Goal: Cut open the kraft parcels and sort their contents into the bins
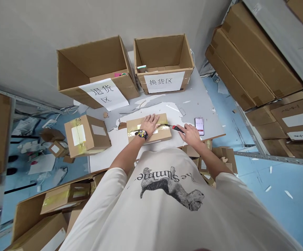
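A small cardboard parcel (149, 128) bound with yellowish tape lies flat on a white sheet (151, 115) on the grey table (206, 115). My left hand (149, 124), a black wristwatch (142, 134) on its wrist, rests flat on top of the parcel. My right hand (190, 135) grips a red-and-black utility knife (176, 128), whose tip points at the tape on the parcel's right end. A smartphone (199, 126) with a lit screen lies just beyond my right hand.
Two open cartons with paper signs, 退货区 (93, 69) and 换货区 (164, 59), stand at the table's far edge. A taped carton (86, 136) sits at the left. Shelves of cartons (253, 59) fill the right, and loose cardboard and scraps lie on the blue floor.
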A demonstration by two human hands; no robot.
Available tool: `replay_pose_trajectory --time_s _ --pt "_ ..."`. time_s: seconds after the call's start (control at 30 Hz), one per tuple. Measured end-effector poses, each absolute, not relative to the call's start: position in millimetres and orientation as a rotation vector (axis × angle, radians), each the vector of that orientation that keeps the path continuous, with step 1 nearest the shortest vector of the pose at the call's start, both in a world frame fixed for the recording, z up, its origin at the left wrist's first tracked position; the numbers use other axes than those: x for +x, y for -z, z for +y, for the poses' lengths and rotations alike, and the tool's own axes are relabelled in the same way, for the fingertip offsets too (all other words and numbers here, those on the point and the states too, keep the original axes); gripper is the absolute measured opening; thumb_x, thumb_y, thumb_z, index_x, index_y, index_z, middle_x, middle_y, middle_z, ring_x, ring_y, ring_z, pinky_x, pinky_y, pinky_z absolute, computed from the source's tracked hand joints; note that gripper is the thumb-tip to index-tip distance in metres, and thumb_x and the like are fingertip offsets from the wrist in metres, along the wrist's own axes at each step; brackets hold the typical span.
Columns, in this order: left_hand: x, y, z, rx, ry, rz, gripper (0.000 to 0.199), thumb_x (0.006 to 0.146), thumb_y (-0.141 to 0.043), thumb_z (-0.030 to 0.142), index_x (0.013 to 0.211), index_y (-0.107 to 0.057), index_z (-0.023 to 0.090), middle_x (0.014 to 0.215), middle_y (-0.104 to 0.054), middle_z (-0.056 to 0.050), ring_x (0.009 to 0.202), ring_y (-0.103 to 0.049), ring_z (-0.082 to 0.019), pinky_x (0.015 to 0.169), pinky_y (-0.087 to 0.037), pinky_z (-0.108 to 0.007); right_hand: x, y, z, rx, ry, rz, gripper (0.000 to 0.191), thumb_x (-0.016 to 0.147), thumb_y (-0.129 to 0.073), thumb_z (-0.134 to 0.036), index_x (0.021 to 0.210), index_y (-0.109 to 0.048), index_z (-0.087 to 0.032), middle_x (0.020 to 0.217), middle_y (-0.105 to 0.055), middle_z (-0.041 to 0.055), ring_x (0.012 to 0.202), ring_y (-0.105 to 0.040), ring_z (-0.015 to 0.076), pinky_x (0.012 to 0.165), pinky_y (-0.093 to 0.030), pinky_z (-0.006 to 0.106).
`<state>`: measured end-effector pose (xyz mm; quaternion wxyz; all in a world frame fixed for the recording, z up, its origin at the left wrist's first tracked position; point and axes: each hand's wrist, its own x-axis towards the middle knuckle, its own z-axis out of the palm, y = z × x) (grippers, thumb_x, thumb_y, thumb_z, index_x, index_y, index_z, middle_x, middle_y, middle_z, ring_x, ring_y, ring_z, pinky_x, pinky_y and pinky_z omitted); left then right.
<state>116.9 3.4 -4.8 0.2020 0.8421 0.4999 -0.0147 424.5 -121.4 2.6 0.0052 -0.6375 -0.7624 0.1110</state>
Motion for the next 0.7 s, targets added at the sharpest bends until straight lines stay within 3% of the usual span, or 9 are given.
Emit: replay_pose_trajectory --time_s 0.13,0.4,0.6,0.7 --pt "117.7 5.8 -0.7 2.352 0.024 1.404 0.077 0.117 -0.052 0.062 0.188 -0.049 0.032 0.191 -0.049 -0.013 0.176 -0.043 -0.042 0.149 -0.025 -0.061 425.7 3.6 -131.4 -1.993 -0.269 -2.363 0.060 0.122 -0.047 -0.046 0.177 -0.066 -0.030 0.126 -0.074 0.0204 0.115 -0.060 0.0395 0.096 -0.045 0.047" --pt "118.3 2.7 3.0 2.354 0.000 1.369 0.073 0.119 -0.044 0.052 0.185 -0.053 0.022 0.191 -0.048 -0.017 0.175 -0.044 -0.041 0.148 -0.025 -0.060 418.4 11.3 -122.6 -2.070 -0.294 -2.346 0.061 0.122 -0.051 -0.045 0.181 -0.061 -0.033 0.133 -0.070 0.0202 0.119 -0.059 0.0402 0.098 -0.045 0.048" --pt "115.4 5.2 -6.8 2.366 -0.013 1.369 0.069 0.121 -0.040 0.049 0.184 -0.055 0.028 0.188 -0.054 -0.014 0.174 -0.047 -0.037 0.148 -0.029 -0.057 441.1 16.4 -89.3 -2.231 -0.282 -2.039 0.061 0.122 -0.045 -0.042 0.177 -0.066 -0.025 0.131 -0.072 0.0216 0.114 -0.060 0.0406 0.095 -0.050 0.048" --pt "111.8 11.6 -12.2 2.372 -0.037 1.392 0.071 0.121 -0.046 0.054 0.186 -0.053 0.028 0.192 -0.049 -0.012 0.179 -0.042 -0.035 0.150 -0.024 -0.053 462.5 14.9 -83.8 -2.176 -0.271 -2.076 0.063 0.121 -0.049 -0.045 0.179 -0.064 -0.024 0.134 -0.071 0.0206 0.118 -0.062 0.0410 0.103 -0.051 0.048"
